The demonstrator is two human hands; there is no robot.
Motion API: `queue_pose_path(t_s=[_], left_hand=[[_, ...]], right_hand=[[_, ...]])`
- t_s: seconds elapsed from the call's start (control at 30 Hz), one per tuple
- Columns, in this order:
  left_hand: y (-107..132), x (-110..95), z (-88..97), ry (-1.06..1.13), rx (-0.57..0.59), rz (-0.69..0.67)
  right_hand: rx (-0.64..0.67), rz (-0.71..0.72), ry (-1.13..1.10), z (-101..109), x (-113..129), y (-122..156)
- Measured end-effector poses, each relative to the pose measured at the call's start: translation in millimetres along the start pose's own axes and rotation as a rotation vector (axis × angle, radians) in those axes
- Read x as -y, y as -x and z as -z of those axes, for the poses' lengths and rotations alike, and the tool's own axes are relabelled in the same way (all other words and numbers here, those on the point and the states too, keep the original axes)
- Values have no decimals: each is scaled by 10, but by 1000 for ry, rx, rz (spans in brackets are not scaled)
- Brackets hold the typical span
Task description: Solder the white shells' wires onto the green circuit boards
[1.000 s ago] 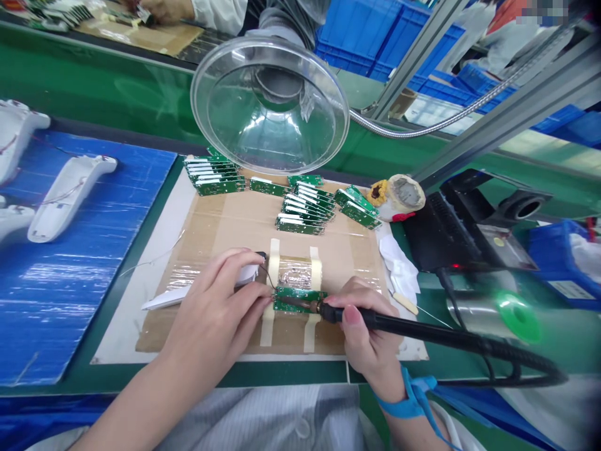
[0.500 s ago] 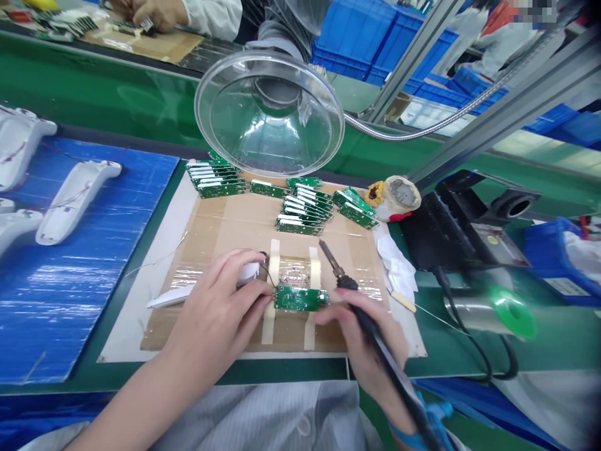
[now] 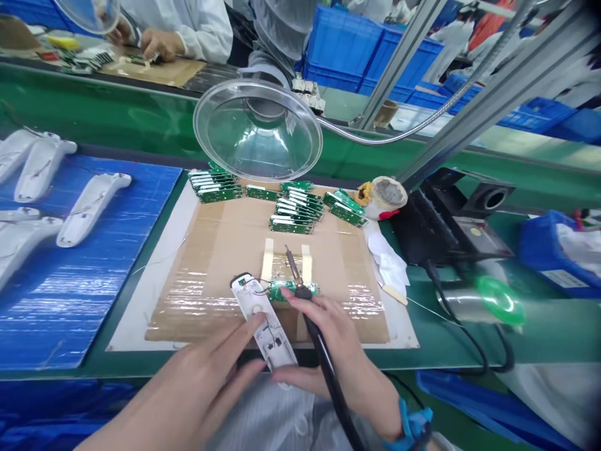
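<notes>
A long white plastic housing (image 3: 270, 329), its hollow side up, lies slantwise in front of me. My left hand (image 3: 218, 366) grips its left edge with fingers and thumb. Thin wires run from its upper end to a green circuit board (image 3: 278, 289), which rests on a small fixture with pale strips (image 3: 268, 258). My right hand (image 3: 340, 341) is closed around a soldering iron (image 3: 304, 293), tip pointing up and away over the fixture. The iron and fingers cover the board's right part. My right thumb is by the housing's near end.
Stacked circuit boards (image 3: 295, 210) lie at the mat's back, below a clear fume hood (image 3: 258, 131). More white housings (image 3: 91, 210) sit on the blue sheet at left. On the right are a black soldering stand (image 3: 416, 225) and a solder spool (image 3: 500, 300). A co-worker's hands (image 3: 162, 45) work opposite.
The white housing has been turned hollow side up and brought nearer me, wires still at the board. My right hand with the iron has moved left, over the board and to the housing's near end.
</notes>
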State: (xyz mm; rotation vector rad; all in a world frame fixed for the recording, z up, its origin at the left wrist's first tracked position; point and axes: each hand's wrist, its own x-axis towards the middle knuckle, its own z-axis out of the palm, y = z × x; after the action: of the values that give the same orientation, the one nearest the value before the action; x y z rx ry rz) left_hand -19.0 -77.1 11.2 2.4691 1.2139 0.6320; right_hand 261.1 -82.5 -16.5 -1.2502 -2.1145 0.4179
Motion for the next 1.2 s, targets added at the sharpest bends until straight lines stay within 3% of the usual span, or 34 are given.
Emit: queue_pose_path(t_s=[0.13, 0.3, 0.57, 0.7, 0.83, 1.2], left_hand=[[-297, -56, -13, -182, -31, -244], [-512, -61, -74, -147, -58, -313], [-531, -67, -264, 150, -164, -178], [-592, -104, -310, 139, -194, -134], [-655, -204, -333, 134, -197, -9], [-699, -250, -341, 81, -154, 34]], right_hand=[[-18, 26, 27, -64, 9, 26], [-29, 35, 19, -32, 33, -23], [-89, 3, -129, 28, 24, -52], [-375, -134, -284, 111, -43, 53], [-549, -102, -262, 180, -126, 175], [-509, -29, -176, 179, -64, 47]])
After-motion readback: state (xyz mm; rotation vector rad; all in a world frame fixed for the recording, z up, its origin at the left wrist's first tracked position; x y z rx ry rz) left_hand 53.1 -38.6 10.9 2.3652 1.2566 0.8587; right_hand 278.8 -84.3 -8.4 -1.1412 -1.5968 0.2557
